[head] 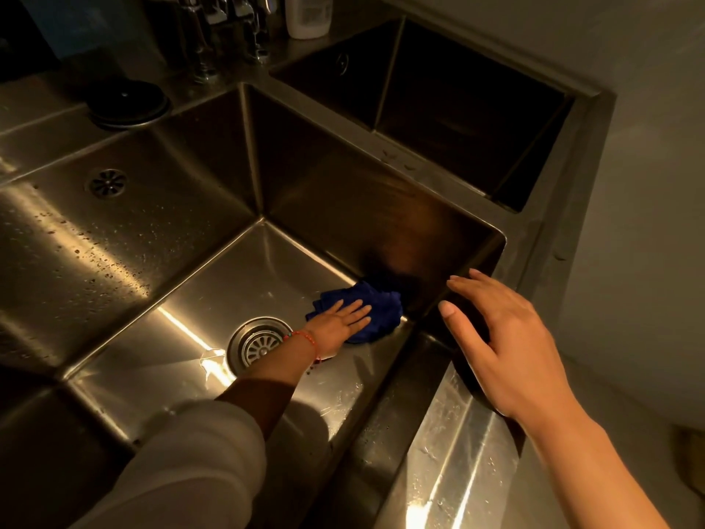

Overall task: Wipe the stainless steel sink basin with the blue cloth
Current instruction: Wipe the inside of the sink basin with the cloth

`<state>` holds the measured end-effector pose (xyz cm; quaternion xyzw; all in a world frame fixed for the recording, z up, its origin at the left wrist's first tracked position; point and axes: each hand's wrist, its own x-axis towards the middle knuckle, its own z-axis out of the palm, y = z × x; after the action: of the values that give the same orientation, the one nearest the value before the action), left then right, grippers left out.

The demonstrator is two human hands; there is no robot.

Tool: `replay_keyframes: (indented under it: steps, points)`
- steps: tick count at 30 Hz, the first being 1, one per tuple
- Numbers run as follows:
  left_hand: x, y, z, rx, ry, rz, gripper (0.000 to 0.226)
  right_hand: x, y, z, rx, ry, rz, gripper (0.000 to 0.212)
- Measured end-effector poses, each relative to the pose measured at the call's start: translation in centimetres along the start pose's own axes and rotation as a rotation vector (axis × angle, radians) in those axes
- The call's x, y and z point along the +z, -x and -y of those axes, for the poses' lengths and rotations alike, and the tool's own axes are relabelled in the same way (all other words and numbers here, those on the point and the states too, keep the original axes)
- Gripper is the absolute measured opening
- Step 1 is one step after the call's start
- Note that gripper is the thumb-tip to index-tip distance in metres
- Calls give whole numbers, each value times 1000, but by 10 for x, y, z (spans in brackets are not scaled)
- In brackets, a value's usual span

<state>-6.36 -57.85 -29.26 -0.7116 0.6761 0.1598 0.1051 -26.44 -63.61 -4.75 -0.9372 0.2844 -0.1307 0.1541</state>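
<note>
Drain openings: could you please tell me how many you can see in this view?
2. One drain is in the basin floor beside the left hand; a smaller strainer sits on the upper-left ledge. The dark basin may hide another.

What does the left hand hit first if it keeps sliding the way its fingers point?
Likely the basin's right wall. The left hand lies flat on the blue cloth, fingers aimed at that wall, and the cloth already sits close to it. Exact gap unclear in the dark.

no text, brand or number could be read anywhere. the white bottle [308, 15] at the top centre of the frame carried a label, but its print was too blurred to read.
</note>
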Motion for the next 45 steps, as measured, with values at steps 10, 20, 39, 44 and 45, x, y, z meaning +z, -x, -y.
replay_keyframes:
  steps: [10, 20, 39, 44, 45]
  points:
    - [6, -5, -42, -220, 158, -170, 66, 0, 0, -1, -3, -7, -1, 51]
    - [-4, -34, -60, -363, 230, -118, 68, 1, 1, -3, -13, -19, -6, 51]
    - [7, -28, -33, 5, 128, -126, 74, 0, -1, -2, -2, -17, -4, 49]
    - [9, -25, -28, 35, 86, -145, 86, 0, 0, -2, -23, -9, -10, 52]
    - [10, -24, -27, 38, 84, -146, 84, -1, 0, -2, -29, -11, -15, 54]
